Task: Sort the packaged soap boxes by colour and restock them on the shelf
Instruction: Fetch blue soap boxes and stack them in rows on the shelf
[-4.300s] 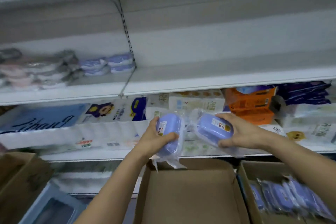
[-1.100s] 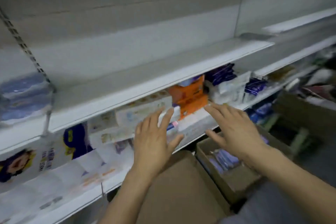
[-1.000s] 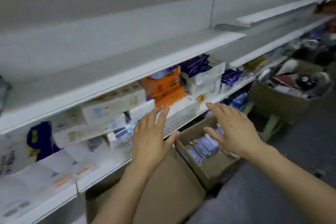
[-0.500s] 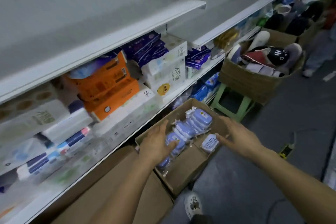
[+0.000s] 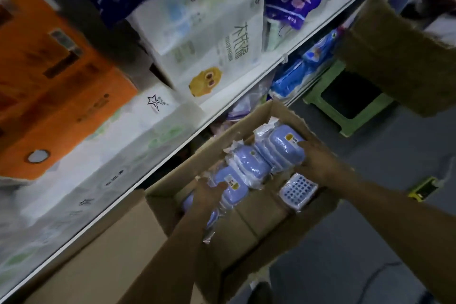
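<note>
Nearest, an empty cardboard box (image 5: 103, 261) with its flap open lies at the lower left, and both forearms reach past it into a second open cardboard carton (image 5: 259, 237) on the floor. Inside that carton lies a row of blue soap boxes in clear plastic wrap. The left hand (image 5: 208, 196) curls its fingers over the near soap box (image 5: 233, 186), thumb on its top beside the yellow label, grasping it. The right hand (image 5: 318, 163) closes around the far soap box (image 5: 283, 149) at the other end of the row, fingers wrapped over its right edge. Between the two sits a middle soap box (image 5: 249, 164), touching its neighbours. Just right of the row, a pale perforated soap tray (image 5: 297, 190) in wrap rests on the carton's floor. Beyond, the white shelf edge (image 5: 222, 116) runs diagonally; on the shelf stand an orange box (image 5: 56, 96), white tissue packs (image 5: 209, 39) and purple packets (image 5: 296, 0). Farther right, a green stool (image 5: 345, 108) stands on the grey floor, beside a brown woven basket (image 5: 399, 57).
</note>
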### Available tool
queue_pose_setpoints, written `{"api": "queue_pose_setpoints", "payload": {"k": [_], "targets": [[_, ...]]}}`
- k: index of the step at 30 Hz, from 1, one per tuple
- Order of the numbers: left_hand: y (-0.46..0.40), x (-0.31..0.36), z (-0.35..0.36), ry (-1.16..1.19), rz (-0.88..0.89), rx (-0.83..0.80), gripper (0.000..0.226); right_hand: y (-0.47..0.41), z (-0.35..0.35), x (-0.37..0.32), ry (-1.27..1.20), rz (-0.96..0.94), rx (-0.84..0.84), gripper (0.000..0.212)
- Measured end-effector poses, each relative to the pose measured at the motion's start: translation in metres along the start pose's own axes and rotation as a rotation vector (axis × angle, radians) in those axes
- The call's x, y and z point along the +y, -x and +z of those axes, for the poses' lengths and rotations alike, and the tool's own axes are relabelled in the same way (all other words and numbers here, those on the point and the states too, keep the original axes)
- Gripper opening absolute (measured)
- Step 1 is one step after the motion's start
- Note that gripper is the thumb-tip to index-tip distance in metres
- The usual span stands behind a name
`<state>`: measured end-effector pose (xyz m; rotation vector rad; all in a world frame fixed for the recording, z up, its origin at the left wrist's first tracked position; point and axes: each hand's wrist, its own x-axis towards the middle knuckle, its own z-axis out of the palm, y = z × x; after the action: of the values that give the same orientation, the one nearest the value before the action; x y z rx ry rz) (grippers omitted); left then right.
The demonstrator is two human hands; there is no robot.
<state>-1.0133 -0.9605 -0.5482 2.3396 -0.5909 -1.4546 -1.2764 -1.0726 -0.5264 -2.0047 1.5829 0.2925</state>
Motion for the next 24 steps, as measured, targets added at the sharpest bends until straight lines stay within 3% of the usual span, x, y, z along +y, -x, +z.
{"api": "queue_pose_setpoints", "payload": {"k": [2, 4, 7, 9, 10, 13, 14, 18, 20, 24], "targets": [[-0.035, -0.017, 0.020, 0.076, -0.108, 0.019, 0.074, -0.029, 0.012, 0.004, -0.008, -0.017, -0.002, 0.066], [-0.083, -0.054, 0.049, 0.095, -0.182, 0.061, 0.101, -0.051, 0.025, 0.006, -0.004, -0.018, -0.006, 0.078], [-0.079, -0.038, 0.059, 0.223, -0.298, 0.027, 0.071, -0.070, 0.050, 0.008, 0.141, 0.033, 0.008, 0.081], [-0.075, -0.024, 0.065, 0.311, -0.318, 0.060, 0.056, -0.078, 0.062, 0.007, 0.213, 0.061, 0.107, 0.084], [-0.081, -0.025, 0.072, 0.323, -0.301, 0.072, 0.066, -0.081, 0.063, 0.006, 0.231, 0.097, 0.117, 0.089], [-0.127, -0.060, 0.099, 0.187, -0.286, 0.136, 0.134, -0.084, 0.072, 0.004, 0.226, 0.174, 0.134, 0.093], [-0.142, -0.077, 0.107, 0.181, -0.299, 0.144, 0.136, -0.083, 0.075, 0.003, 0.203, 0.171, 0.162, 0.090], [-0.089, -0.035, 0.082, 0.286, -0.324, 0.058, 0.076, -0.073, 0.079, -0.006, 0.102, 0.243, 0.181, 0.087], [-0.078, -0.032, 0.073, 0.324, -0.305, 0.050, 0.059, -0.063, 0.076, -0.011, 0.054, 0.280, 0.139, 0.089], [-0.052, -0.040, 0.044, 0.447, -0.225, 0.070, 0.091, -0.030, 0.065, -0.029, -0.047, 0.251, 0.129, 0.096]]}}
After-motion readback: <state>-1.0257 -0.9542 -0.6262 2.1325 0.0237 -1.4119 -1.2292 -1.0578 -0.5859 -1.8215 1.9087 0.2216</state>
